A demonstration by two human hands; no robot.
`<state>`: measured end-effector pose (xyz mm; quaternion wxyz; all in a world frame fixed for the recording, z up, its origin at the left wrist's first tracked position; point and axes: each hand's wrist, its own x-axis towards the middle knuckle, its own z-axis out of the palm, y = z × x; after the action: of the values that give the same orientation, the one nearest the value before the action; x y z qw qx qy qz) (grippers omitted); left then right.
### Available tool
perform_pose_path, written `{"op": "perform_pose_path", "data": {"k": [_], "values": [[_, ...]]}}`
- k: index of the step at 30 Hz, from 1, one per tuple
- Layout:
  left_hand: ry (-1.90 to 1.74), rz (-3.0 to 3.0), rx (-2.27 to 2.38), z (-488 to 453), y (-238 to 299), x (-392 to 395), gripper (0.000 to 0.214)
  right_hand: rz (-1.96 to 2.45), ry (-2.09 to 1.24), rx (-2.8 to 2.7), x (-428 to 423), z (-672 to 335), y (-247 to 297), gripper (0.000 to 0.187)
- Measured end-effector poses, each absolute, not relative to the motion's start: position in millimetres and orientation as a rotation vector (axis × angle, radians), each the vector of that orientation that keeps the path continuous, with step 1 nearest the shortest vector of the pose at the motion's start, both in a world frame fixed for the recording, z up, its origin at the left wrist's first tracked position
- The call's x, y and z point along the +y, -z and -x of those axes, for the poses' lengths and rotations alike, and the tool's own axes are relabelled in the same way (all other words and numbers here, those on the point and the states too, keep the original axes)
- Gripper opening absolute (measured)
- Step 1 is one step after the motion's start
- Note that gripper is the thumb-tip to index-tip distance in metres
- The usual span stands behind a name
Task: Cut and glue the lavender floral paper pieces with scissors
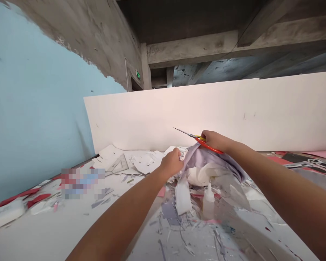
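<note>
My right hand (213,140) is closed round the red and yellow handles of a pair of scissors (185,132). The blades point left and up, away from the cloth. Just below hangs a bunched lilac cloth (193,156), its folds reaching up to the right hand. My left hand (173,162) is closed at the cloth's left edge; its fingertips are partly hidden. Under the cloth shows a crumpled cream-white material (199,175). A white strip (183,197) hangs below it. In front stands a translucent squeeze bottle (208,203) with a pointed nozzle.
A clear set square (121,165) lies among white paper sheets (145,163) behind the left arm. Paper scraps litter the table (78,224). Red and black pieces (293,159) lie at the right. A white board (165,116) stands along the back, a blue wall (38,108) at the left.
</note>
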<state>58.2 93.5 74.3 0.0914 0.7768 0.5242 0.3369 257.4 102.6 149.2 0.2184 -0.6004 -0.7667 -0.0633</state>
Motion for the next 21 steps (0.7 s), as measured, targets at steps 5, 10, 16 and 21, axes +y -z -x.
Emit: {"op": "perform_pose_path", "data": {"k": [5, 10, 16, 21], "values": [[-1.048, -2.237, 1.567, -29, -85, 116, 0.015, 1.678, 0.091, -2.162, 107, -267, -143, 0.042], [-1.047, -2.195, 1.478, -23, -84, 109, 0.028, 1.707, 0.043, -2.145, 108, -267, -140, 0.047], [-0.765, -2.169, 1.365, -44, -61, 93, 0.048, 1.739, 0.042, -2.124, 105, -256, -141, 0.05], [-0.835, -2.139, 1.422, -32, -76, 98, 0.019, 1.801, 0.038, -2.105, 97, -259, -148, 0.051]]}}
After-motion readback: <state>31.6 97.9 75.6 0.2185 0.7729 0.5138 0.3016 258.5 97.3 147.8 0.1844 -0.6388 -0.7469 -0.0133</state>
